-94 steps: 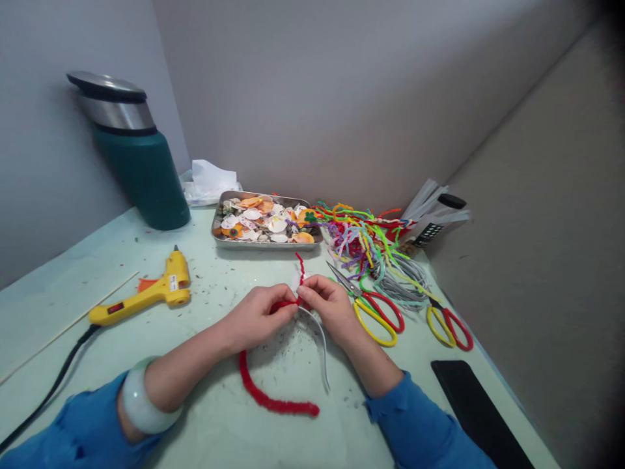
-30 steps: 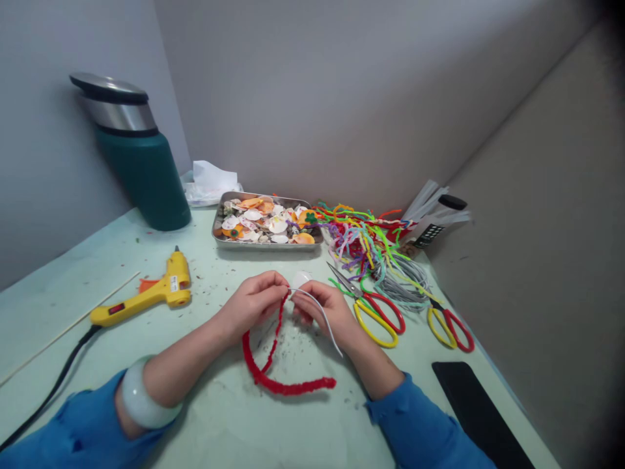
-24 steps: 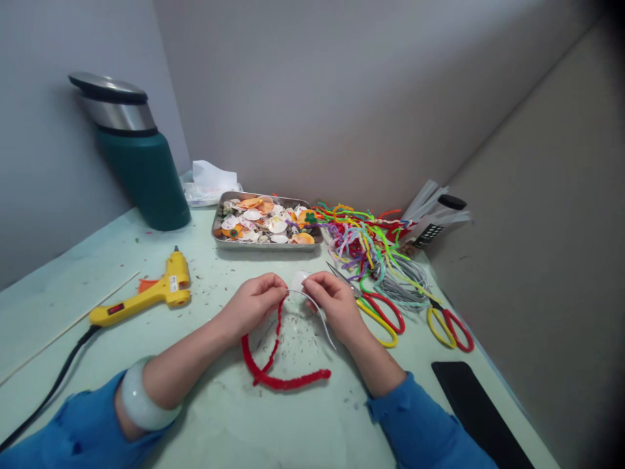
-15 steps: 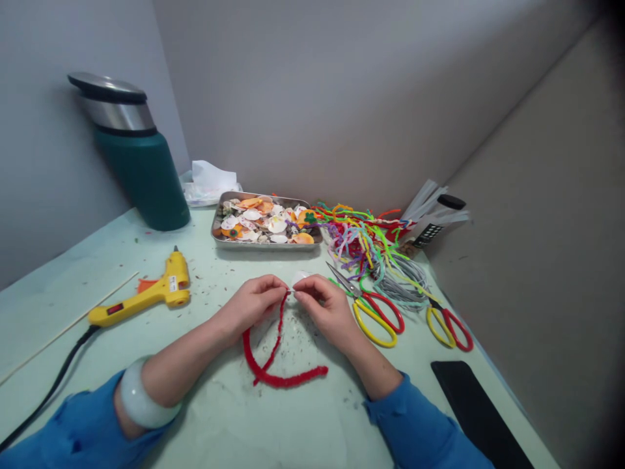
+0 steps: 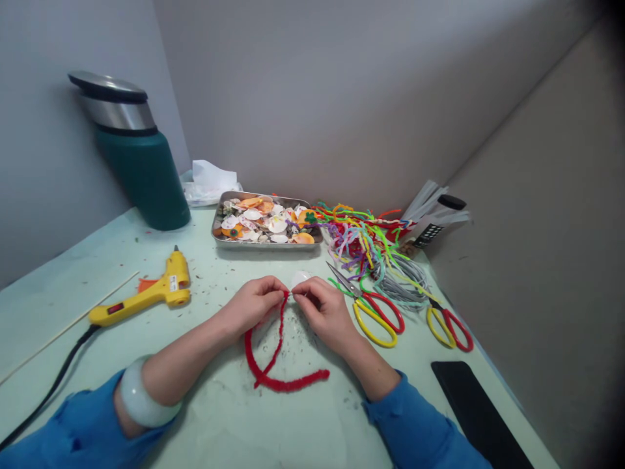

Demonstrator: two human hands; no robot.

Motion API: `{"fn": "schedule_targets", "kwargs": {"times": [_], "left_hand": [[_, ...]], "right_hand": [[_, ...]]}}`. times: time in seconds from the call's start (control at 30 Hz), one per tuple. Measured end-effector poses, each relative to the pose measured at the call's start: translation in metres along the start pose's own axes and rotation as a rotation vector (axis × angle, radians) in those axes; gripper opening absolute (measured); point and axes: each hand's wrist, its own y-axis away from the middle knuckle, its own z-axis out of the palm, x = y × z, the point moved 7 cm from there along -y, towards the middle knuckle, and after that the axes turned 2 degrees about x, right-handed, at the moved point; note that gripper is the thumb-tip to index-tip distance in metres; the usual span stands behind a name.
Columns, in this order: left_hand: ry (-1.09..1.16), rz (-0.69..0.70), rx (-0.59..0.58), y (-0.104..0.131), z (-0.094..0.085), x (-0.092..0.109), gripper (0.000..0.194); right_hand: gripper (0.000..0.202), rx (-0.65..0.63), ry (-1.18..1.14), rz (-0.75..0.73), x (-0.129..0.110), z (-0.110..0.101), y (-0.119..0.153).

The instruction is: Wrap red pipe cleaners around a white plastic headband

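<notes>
A fuzzy red pipe cleaner curves below my hands, with a thinner red strand crossing it near its lower left. My left hand pinches the red pipe cleaner close to its upper end. Facing it, my right hand is closed with thumb and index finger together on a thin, pale tip that reaches toward the red piece; what this is, I cannot make out. The fingertips of both hands are nearly touching. Just behind my right hand lies a white shell, partly hidden.
A metal tray of shells stands behind my hands. Left are a yellow glue gun, a thin stick and a green bottle. Right are tangled pipe cleaners, two scissors and a black flat object.
My right fingertips have shifted slightly down, showing more of the white shell. The red curve has moved a little down and right.
</notes>
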Motion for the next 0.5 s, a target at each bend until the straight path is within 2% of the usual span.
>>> {"fn": "schedule_targets", "kwargs": {"times": [0.27,0.5], "left_hand": [[-0.095,0.008,0.047,0.0028,-0.0006,0.0056,0.022],[-0.129,0.01,0.052,0.0015,-0.0026,0.0025,0.025]], "right_hand": [[0.014,0.009,0.015,-0.011,-0.0015,-0.0019,0.0002],[0.015,-0.012,0.039,-0.135,-0.0083,-0.0011,0.0004]]}}
